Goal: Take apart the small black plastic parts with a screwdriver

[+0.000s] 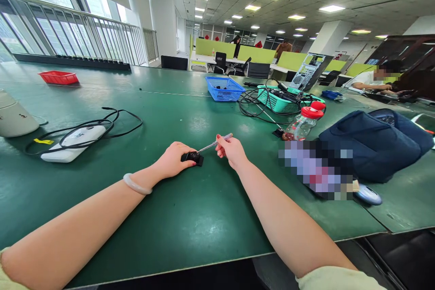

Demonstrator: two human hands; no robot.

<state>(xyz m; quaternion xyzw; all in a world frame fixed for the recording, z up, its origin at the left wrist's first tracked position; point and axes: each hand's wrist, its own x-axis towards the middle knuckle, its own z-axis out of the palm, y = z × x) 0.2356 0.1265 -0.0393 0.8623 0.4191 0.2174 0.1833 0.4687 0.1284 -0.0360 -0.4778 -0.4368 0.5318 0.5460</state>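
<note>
On the green tabletop [200,208], my left hand [175,159] is closed around a small black part [196,159], thumb in front and fingers behind. What kind of part it is I cannot make out. My right hand [231,150] pinches the clear handle of a thin screwdriver [212,145]. The screwdriver slants down to the left, and its tip meets the top of the black part, or lies very close to it. A pale bangle circles my left wrist.
To the left lie a white power bank [76,142] with a black cable, a pale bottle [15,115] and a red tray [58,77]. Farther back are a blue basket [224,89] and a green basket [277,101] with cables. A red-lidded jar [303,122] and dark blue bag [370,145] stand right.
</note>
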